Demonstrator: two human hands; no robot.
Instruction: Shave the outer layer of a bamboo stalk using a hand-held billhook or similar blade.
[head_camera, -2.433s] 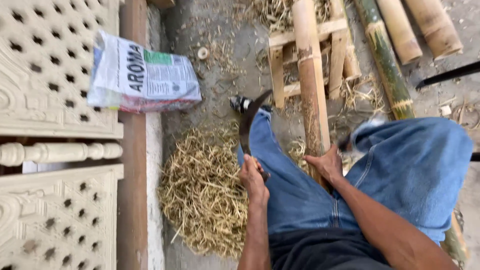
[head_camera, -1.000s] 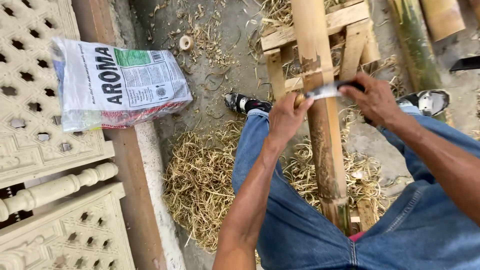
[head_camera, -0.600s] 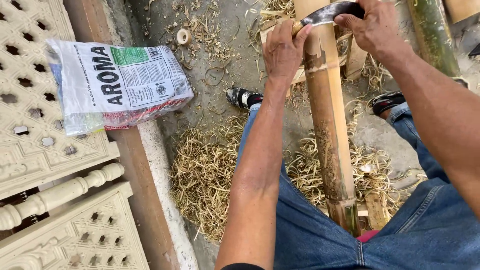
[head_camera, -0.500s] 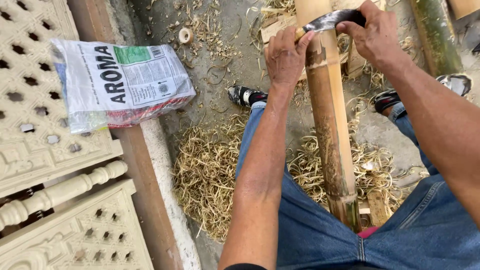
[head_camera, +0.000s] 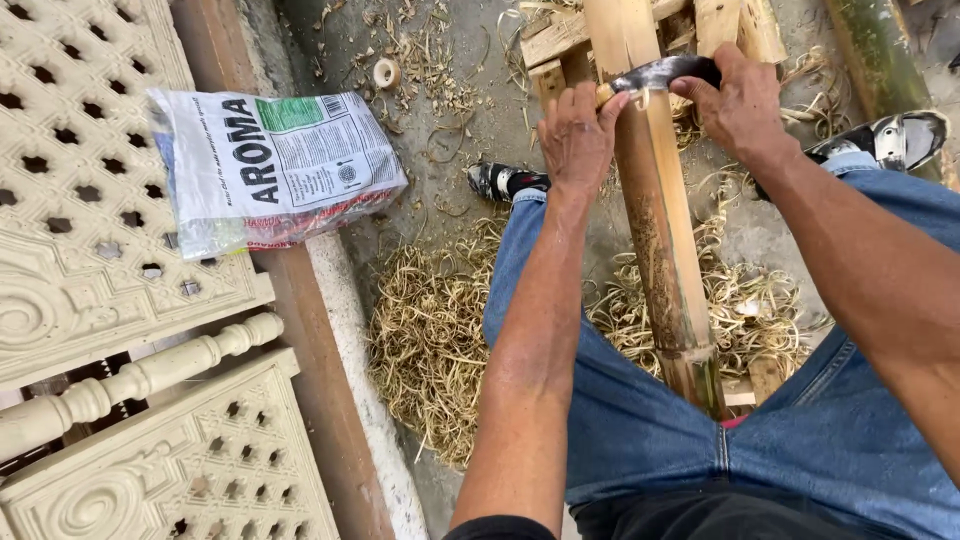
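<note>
Both hands were closed on a curved blade (head_camera: 655, 75) laid across a bamboo pole (head_camera: 655, 215), the left hand (head_camera: 578, 135) gripping one end and the right hand (head_camera: 738, 100) the other, while the pole ran between the person's knees above a heap of shavings (head_camera: 430, 340).

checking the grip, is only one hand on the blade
No, the left hand and right hand each grip an end of the blade.
</note>
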